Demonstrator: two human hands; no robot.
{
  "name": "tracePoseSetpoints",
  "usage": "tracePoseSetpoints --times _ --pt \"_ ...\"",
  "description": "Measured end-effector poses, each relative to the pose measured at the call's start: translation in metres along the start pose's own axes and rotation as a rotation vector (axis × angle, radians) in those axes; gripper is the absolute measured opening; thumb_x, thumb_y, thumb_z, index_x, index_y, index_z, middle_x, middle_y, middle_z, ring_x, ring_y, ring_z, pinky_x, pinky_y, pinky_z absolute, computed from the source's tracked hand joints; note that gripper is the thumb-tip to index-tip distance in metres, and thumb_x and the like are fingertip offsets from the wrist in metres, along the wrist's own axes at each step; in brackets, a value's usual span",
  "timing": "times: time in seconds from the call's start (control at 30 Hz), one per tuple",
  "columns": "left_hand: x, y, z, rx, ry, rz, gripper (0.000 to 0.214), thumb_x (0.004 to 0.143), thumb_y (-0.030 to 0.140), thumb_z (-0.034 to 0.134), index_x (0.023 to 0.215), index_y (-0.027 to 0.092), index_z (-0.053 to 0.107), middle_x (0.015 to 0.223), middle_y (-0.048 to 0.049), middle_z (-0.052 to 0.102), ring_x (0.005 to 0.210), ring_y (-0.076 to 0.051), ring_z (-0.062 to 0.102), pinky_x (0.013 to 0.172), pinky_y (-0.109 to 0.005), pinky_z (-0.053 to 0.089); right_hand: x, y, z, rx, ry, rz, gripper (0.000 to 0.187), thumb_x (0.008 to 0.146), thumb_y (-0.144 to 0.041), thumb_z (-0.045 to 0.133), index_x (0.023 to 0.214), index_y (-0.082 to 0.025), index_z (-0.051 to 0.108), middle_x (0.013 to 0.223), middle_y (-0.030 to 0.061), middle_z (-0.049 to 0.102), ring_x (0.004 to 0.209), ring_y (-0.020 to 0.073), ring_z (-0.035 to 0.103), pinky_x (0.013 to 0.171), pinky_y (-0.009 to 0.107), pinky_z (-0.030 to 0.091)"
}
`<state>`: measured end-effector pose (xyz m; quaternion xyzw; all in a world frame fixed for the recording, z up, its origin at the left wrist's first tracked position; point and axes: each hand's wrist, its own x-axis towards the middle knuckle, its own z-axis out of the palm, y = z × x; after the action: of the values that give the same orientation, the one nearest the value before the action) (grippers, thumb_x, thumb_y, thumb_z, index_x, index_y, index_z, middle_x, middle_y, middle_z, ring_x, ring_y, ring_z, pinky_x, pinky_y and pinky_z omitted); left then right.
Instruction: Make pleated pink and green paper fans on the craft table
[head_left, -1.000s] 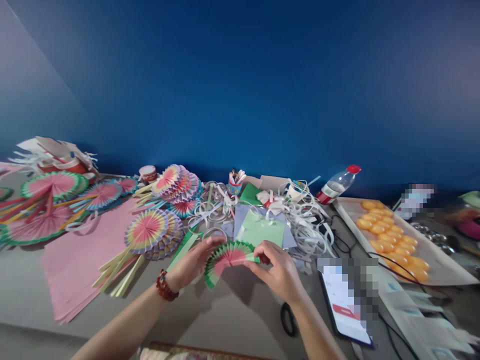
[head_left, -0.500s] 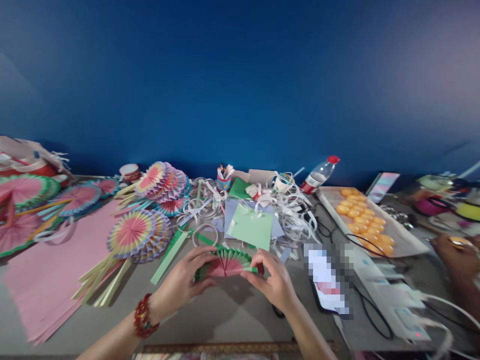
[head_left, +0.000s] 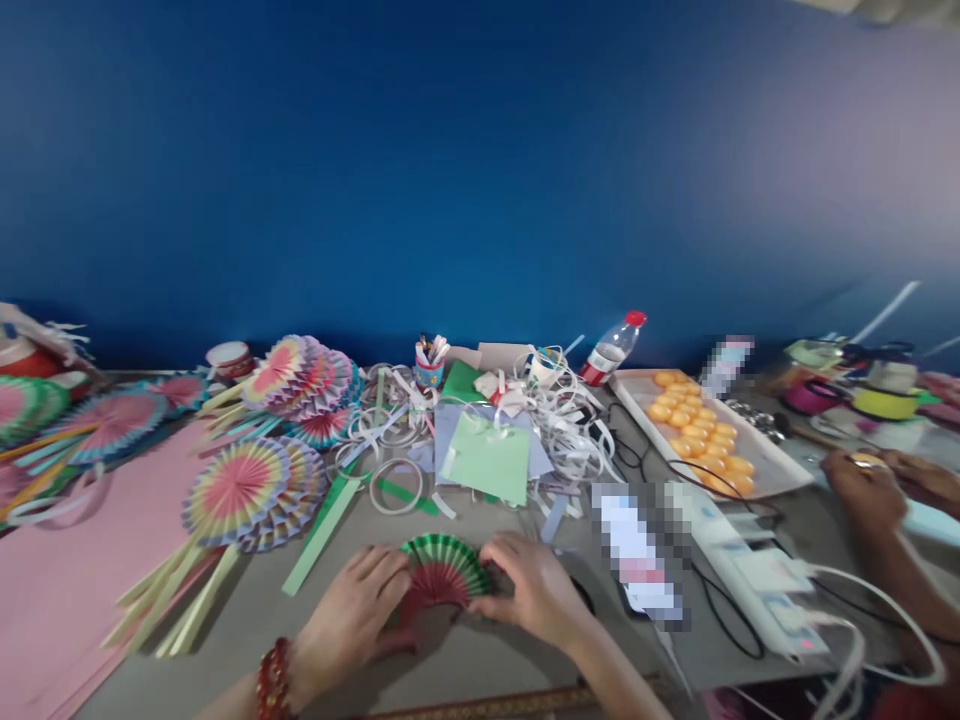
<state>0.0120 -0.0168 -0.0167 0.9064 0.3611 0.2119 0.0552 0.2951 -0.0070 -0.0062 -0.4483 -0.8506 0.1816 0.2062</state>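
Note:
A pleated paper fan (head_left: 439, 577), pink at the centre with a green rim, lies half spread on the grey table (head_left: 480, 655) near its front edge. My left hand (head_left: 352, 620) rests on the fan's left side with fingers lying across it. My right hand (head_left: 525, 590) pinches the fan's right end. A red bead bracelet (head_left: 271, 680) sits on my left wrist.
Finished round paper fans (head_left: 247, 490) with stick handles, pink paper sheets (head_left: 45, 600), white paper strips (head_left: 562, 430), a light green sheet (head_left: 491, 462), a phone (head_left: 637, 560), a power strip (head_left: 750, 580), a tray of orange pieces (head_left: 697, 430), a bottle (head_left: 611, 350). Another person's hands (head_left: 870, 490) work at right.
The fan came down from in front of me onto the table near the front edge, both hands with it. The view swung right, and another person's hands came in.

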Motion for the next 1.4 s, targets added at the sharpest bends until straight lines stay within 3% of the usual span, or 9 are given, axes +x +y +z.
tracePoseSetpoints --times 0.07,0.17,0.33,0.43,0.6,0.83,1.13,1.3,1.4 --pt "0.005 -0.003 -0.008 -0.047 -0.027 -0.030 0.036 0.082 0.051 0.068 0.098 0.019 0.061 0.107 -0.0090 0.068 0.098 -0.027 0.062 0.086 -0.040 0.052 0.007 0.003 -0.011 0.005 0.024 0.019 0.034 0.086 -0.054 0.064 0.096 -0.021 0.058 0.084 0.0034 0.064 0.074 0.0196 0.060 0.062 0.027 0.040" --pt "0.022 -0.018 -0.017 -0.004 -0.037 -0.143 0.015 0.095 0.021 0.051 0.105 0.020 0.061 0.116 -0.0091 0.065 0.107 -0.025 0.059 0.094 -0.041 0.048 0.026 0.002 -0.022 -0.009 0.097 0.027 0.013 0.095 -0.035 0.057 0.096 -0.022 0.059 0.084 0.0039 0.065 0.075 0.0186 0.061 0.064 0.026 0.042" --pt "0.044 -0.048 -0.015 0.182 -0.055 -0.261 0.025 0.086 0.005 0.052 0.104 0.019 0.063 0.119 -0.0112 0.061 0.115 -0.030 0.055 0.097 -0.049 0.045 0.054 -0.014 -0.018 0.051 0.085 -0.086 0.005 0.093 -0.022 0.057 0.091 -0.022 0.060 0.087 0.0041 0.066 0.084 0.0197 0.063 0.071 0.027 0.046" --pt "0.049 -0.052 -0.018 0.113 -0.054 -0.228 0.014 0.089 0.009 0.054 0.095 0.019 0.062 0.110 -0.0086 0.064 0.110 -0.028 0.056 0.095 -0.046 0.046 0.060 -0.023 -0.011 0.157 0.104 -0.062 0.006 0.091 -0.018 0.059 0.093 -0.023 0.061 0.090 0.0033 0.067 0.085 0.0193 0.064 0.074 0.028 0.049" --pt "0.060 -0.039 -0.033 -0.130 0.088 -0.197 0.009 0.098 0.023 0.046 0.100 0.020 0.055 0.092 -0.0058 0.066 0.094 -0.023 0.062 0.091 -0.042 0.048 0.071 -0.037 -0.004 0.381 0.236 0.021 0.018 0.091 -0.018 0.057 0.108 -0.024 0.061 0.101 0.0045 0.069 0.084 0.0176 0.067 0.078 0.028 0.055" --pt "0.080 -0.017 -0.033 -0.190 0.198 -0.181 0.009 0.098 0.021 0.042 0.100 0.021 0.051 0.090 -0.0067 0.066 0.087 -0.022 0.064 0.079 -0.035 0.051 0.088 -0.050 0.004 0.241 0.456 0.061 0.015 0.092 -0.019 0.057 0.106 -0.023 0.062 0.097 0.0069 0.071 0.085 0.0219 0.068 0.078 0.034 0.054" --pt "0.078 -0.016 -0.030 -0.319 0.123 -0.225 0.012 0.095 0.019 0.041 0.103 0.021 0.049 0.088 -0.0068 0.066 0.081 -0.022 0.067 0.069 -0.031 0.050 0.090 -0.048 -0.003 0.291 0.392 0.097 0.011 0.089 -0.017 0.058 0.079 -0.022 0.055 0.080 0.0034 0.063 0.079 0.0205 0.061 0.070 0.029 0.050" --pt "0.076 -0.021 -0.030 -0.355 0.150 -0.272 0.015 0.094 0.020 0.044 0.108 0.020 0.050 0.096 -0.0085 0.067 0.087 -0.022 0.068 0.074 -0.031 0.051 0.086 -0.042 -0.005 0.316 0.413 0.070 0.002 0.094 -0.022 0.052 0.096 -0.022 0.053 0.089 0.0052 0.062 0.081 0.0192 0.061 0.075 0.029 0.050" --pt "0.076 -0.021 -0.032 -0.371 0.135 -0.294 0.014 0.095 0.022 0.045 0.108 0.020 0.050 0.096 -0.0083 0.067 0.085 -0.022 0.067 0.074 -0.031 0.050 0.087 -0.039 -0.005 0.323 0.377 0.078 0.016 0.092 -0.022 0.057 0.108 -0.023 0.053 0.099 0.0061 0.063 0.082 0.0188 0.063 0.077 0.030 0.051"
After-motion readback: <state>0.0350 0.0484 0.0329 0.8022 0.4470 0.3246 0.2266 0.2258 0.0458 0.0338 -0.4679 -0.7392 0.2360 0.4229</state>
